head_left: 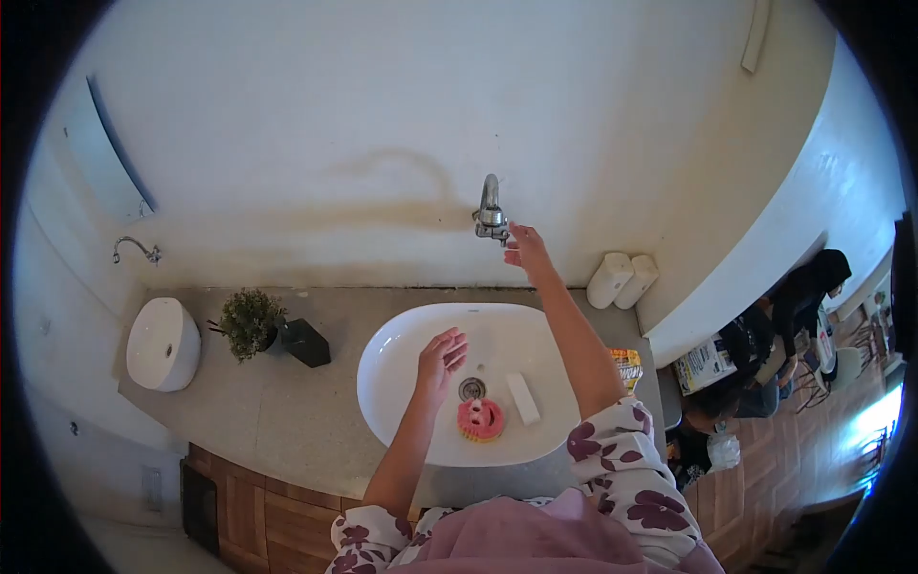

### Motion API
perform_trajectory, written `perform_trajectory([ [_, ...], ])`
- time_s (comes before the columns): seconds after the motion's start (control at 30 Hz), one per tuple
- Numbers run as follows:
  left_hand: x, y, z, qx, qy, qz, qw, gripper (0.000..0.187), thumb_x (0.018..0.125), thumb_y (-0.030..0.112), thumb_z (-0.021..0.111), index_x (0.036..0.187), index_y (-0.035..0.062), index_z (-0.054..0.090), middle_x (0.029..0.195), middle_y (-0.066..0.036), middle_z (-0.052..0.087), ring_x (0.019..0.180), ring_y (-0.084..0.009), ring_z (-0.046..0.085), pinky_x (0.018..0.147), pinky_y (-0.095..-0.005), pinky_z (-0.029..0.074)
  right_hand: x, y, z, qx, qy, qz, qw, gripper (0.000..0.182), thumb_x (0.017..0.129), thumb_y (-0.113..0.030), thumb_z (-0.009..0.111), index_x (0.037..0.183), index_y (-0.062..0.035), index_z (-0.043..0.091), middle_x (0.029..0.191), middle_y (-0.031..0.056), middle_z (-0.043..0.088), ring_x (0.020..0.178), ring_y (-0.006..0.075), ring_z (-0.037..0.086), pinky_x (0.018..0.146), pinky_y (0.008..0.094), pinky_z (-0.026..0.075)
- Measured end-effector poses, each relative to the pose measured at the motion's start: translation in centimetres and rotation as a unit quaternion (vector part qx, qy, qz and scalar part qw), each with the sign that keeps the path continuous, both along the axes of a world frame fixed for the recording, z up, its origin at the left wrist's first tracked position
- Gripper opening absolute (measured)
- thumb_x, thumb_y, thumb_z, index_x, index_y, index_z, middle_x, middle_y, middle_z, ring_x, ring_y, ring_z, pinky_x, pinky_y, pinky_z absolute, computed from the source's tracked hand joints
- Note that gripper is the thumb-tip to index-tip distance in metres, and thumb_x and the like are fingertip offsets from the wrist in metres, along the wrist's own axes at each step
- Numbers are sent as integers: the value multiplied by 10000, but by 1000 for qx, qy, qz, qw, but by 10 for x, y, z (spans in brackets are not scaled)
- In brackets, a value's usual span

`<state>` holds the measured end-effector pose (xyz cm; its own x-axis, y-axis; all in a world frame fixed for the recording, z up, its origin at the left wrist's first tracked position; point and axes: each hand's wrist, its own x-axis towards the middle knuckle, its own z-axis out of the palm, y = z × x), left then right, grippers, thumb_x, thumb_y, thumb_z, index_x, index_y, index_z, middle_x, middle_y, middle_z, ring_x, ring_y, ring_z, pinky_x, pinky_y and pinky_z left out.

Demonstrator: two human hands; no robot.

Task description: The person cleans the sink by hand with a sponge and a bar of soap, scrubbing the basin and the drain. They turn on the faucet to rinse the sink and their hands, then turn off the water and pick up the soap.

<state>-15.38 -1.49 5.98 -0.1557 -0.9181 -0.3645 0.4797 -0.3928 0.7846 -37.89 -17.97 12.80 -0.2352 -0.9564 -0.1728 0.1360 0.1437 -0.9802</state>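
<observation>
My right hand [527, 253] is raised at the wall faucet [491, 212], its fingertips at or very near the right side of the metal body. Its fingers are parted, with nothing visible in them. Over the left part of the white oval sink [382, 368] hovers my left hand [443, 360], empty, fingers stretched and slightly curved. Below it in the basin, a pink ring-shaped sponge [481, 419] with a yellowish underside lies by the drain [471, 388]. A white rectangular block [523, 398] rests to its right. No water stream is visible from the faucet.
Two white rolls [609, 279] stand at the counter's back right, and a yellow packet [626, 366] lies right of the sink. Leftward are a potted plant [251, 323], a dark vase [306, 342] and a second basin [163, 344]. A person in black [808, 297] is at far right.
</observation>
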Motion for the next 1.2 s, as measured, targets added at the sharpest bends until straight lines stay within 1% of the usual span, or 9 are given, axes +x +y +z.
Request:
perform_trajectory([
  [0.1,-13,-8,-11,32,47,12,998,290,949,221,525,1204,94,577,1122,-70,640,1015,-177,619,872,-318,492,3,-16,-10,-18,-48,61,997,380,900,-282,622,1167,-34,515,915,95,600,763,177,606,680,312,559],
  [0.2,-19,-14,-29,39,80,17,996,292,951,210,526,1198,62,571,1107,-96,641,991,-192,633,858,-309,522,6,-16,-9,-33,-54,45,997,362,884,-227,640,1159,-28,514,925,101,604,771,185,610,682,312,561],
  [0.27,-24,-15,-35,56,139,33,988,276,943,143,542,1181,4,559,1065,-143,647,964,-231,653,792,-281,577,2,-18,-8,-34,-53,56,996,350,876,-195,642,1154,-28,513,928,103,605,774,186,612,682,314,563],
  [0.37,-33,-17,-37,84,159,38,983,279,945,128,532,1186,-11,548,1057,-148,649,964,-239,655,806,-301,583,1,-17,-5,-35,-58,66,995,339,861,-142,642,1152,-31,509,936,108,608,778,189,611,685,318,564],
  [0.57,-49,-24,-39,78,172,25,982,301,953,168,522,1181,-25,552,1060,-158,649,954,-231,658,805,-280,576,3,-19,-10,-44,-79,56,994,357,839,-84,638,1166,-44,499,948,115,610,781,193,600,716,323,560],
  [0.8,-57,-40,-35,80,179,24,980,281,957,156,513,1155,-36,568,1042,-161,656,921,-226,670,779,-267,587,4,-19,-15,-67,-92,61,992,370,840,-41,636,1179,-40,488,967,119,608,795,191,596,766,330,550],
  [0.97,-61,-49,-36,90,195,30,976,252,958,138,513,1117,-42,588,984,-159,674,870,-226,686,725,-263,602,2,-17,-16,-76,-98,67,990,393,848,-27,627,1208,-37,469,974,125,604,814,195,603,784,331,548],
  [1.1,-61,-52,-39,84,209,26,974,240,955,131,519,1100,-45,594,978,-161,675,861,-222,687,724,-263,603,2,-18,-19,-81,-94,67,990,417,855,-27,621,1235,-34,450,999,128,588,853,200,607,798,336,548],
  [1.2,-61,-57,-45,91,223,19,970,232,974,118,479,1110,-42,577,974,-160,676,869,-224,690,732,-278,614,4,-17,-18,-88,-100,66,989,419,862,-42,625,1242,-33,447,1014,124,578,866,200,605,799,333,544],
])
